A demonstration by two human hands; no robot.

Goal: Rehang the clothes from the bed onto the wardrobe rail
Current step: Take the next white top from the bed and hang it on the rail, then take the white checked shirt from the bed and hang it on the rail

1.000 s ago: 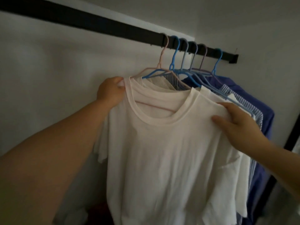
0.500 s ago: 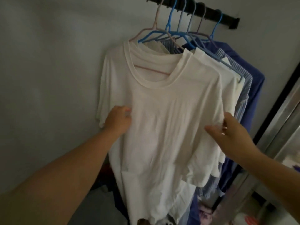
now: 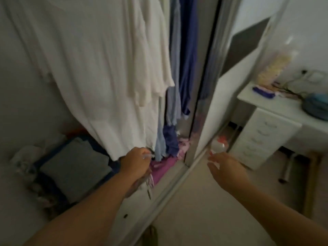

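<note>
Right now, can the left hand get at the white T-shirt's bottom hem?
Probably yes. The left hand is already at the lower edge of the white T-shirt, and nothing sits between them. Blur hides whether the fingers touch the fabric.

We see a white T-shirt (image 3: 99, 68) hanging at far left, plain, no print; right of it a pale blue shirt (image 3: 173, 96), whose pattern we cannot make out through the blur; right again a deep blue shirt (image 3: 188, 55), plain; below them, near the wardrobe floor, a magenta cloth (image 3: 162, 167) and a pink one (image 3: 183, 145); at near left a grey folded pile (image 3: 74, 166) edged in dark blue; at far right a white desk (image 3: 276, 110) with white drawers; on it a purple object (image 3: 262, 90) and a blue bundle (image 3: 316, 105); the floor (image 3: 204, 201) is beige.
</note>
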